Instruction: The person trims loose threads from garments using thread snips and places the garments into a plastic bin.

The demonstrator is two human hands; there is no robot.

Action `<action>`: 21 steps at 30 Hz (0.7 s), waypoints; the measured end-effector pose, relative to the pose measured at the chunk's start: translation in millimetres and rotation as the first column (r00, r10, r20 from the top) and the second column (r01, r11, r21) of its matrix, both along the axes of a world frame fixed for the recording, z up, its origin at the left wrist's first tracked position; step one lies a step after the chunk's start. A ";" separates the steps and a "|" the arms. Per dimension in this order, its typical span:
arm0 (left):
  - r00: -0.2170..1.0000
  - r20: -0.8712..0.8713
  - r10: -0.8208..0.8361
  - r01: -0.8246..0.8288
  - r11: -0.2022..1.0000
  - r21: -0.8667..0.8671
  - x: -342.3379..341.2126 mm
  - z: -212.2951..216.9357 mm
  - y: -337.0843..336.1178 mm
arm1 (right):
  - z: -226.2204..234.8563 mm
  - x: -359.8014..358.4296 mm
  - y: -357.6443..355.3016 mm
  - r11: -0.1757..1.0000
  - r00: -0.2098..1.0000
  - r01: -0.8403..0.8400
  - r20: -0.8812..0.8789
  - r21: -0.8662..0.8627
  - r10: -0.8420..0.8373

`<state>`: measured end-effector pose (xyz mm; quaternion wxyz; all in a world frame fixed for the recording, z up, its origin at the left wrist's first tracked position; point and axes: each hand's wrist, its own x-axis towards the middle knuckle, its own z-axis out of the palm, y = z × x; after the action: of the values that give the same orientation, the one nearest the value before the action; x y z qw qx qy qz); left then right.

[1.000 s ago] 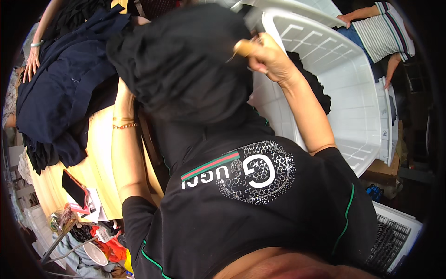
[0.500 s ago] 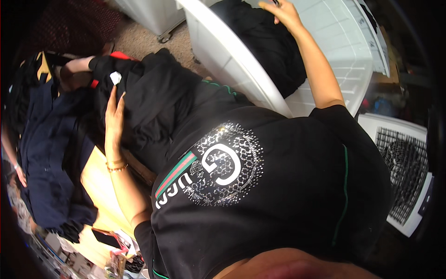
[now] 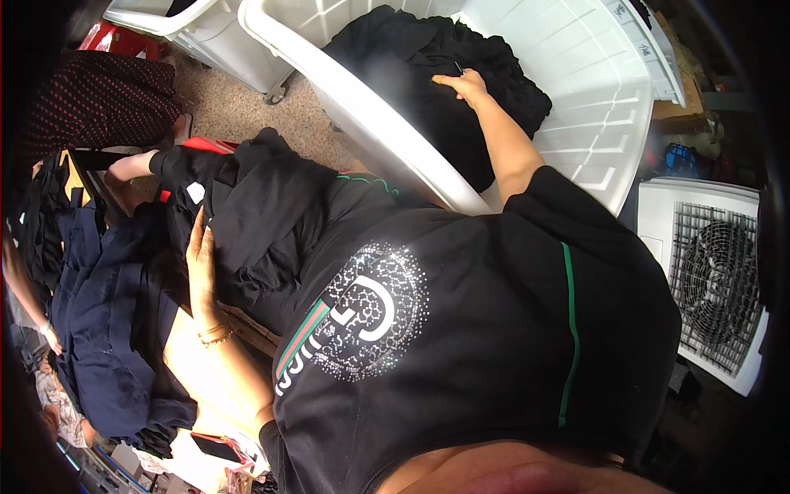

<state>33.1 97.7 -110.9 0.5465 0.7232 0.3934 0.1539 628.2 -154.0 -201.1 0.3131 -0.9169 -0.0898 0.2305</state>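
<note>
My left hand [image 3: 200, 255] lies with outstretched fingers against a bundle of black garments [image 3: 259, 214] draped over my lap. Close to its fingertips is a small white tag [image 3: 195, 192] on the cloth. Out to the right, my right hand [image 3: 467, 85] is over a heap of black cloth [image 3: 403, 49] inside a large white plastic bin [image 3: 395, 115]. Its fingers close around a small dark pointed tool [image 3: 459, 68], mostly hidden, so I cannot tell the kind. Whether that hand also touches the heap is unclear.
Dark navy garments [image 3: 107, 305] lie on a wooden table [image 3: 206, 370] at left, near a phone [image 3: 216, 445] with a red case. Other people's arms [image 3: 132, 169] reach in there. A grey wheeled bin [image 3: 234, 49] stands beyond; a white fan [image 3: 712, 280] is at right.
My right hand has come down from the far side of the bin to the middle of the black heap. My left hand stays by the white tag. The view has shifted, showing more beyond.
</note>
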 end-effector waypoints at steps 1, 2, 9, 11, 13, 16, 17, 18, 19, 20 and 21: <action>1.000 0.009 0.000 0.000 1.000 0.003 1.2 0.8 -0.7 | -0.9 7.3 -2.1 0.996 0.997 -0.073 -0.015 -0.056 0.072; 1.000 0.010 0.003 -0.003 1.000 0.002 2.4 1.7 -0.9 | -7.5 6.5 -5.7 0.996 0.998 -0.016 0.058 0.089 0.011; 0.999 0.029 0.022 -0.022 1.000 -0.015 -0.7 -2.0 1.8 | 18.2 -60.7 -21.8 0.905 0.927 -0.039 -0.324 0.424 0.191; 0.999 0.044 0.032 -0.031 0.999 -0.027 1.0 0.1 2.1 | 34.4 -77.1 -24.3 0.854 0.899 0.048 -0.394 0.518 0.189; 0.999 0.035 0.026 -0.026 1.000 0.003 4.2 4.2 0.8 | 60.9 -86.9 -14.9 0.790 0.864 0.143 -0.464 0.596 0.194; 0.999 0.036 0.029 -0.030 1.000 0.009 9.4 12.2 -3.3 | 113.7 -92.0 15.5 0.611 0.882 0.212 -0.419 0.763 0.216; 0.999 0.032 0.040 -0.041 0.999 0.016 7.6 13.6 -3.9 | 131.4 -89.0 26.8 0.554 0.892 0.197 -0.383 0.809 0.242; 0.999 0.019 0.047 -0.048 0.999 0.019 5.1 14.2 -5.6 | 155.2 -88.4 35.6 0.505 0.886 0.171 -0.356 0.846 0.296; 0.999 0.010 0.053 -0.053 0.998 0.023 5.0 14.5 -6.5 | 178.1 -86.1 40.5 0.452 0.881 0.144 -0.322 0.880 0.347; 0.998 0.000 0.070 -0.070 0.998 0.001 2.8 2.3 -5.3 | 190.8 -84.3 53.5 0.395 0.854 0.140 -0.312 0.908 0.416; 0.997 0.019 0.079 -0.079 0.997 -0.005 6.8 1.1 -2.8 | 211.4 -82.3 49.9 0.301 0.837 0.141 -0.276 0.943 0.473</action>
<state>39.9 94.9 -109.8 0.5450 0.7044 0.4169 0.1816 545.9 -104.2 10.3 0.7701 -0.4461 -0.2194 0.3997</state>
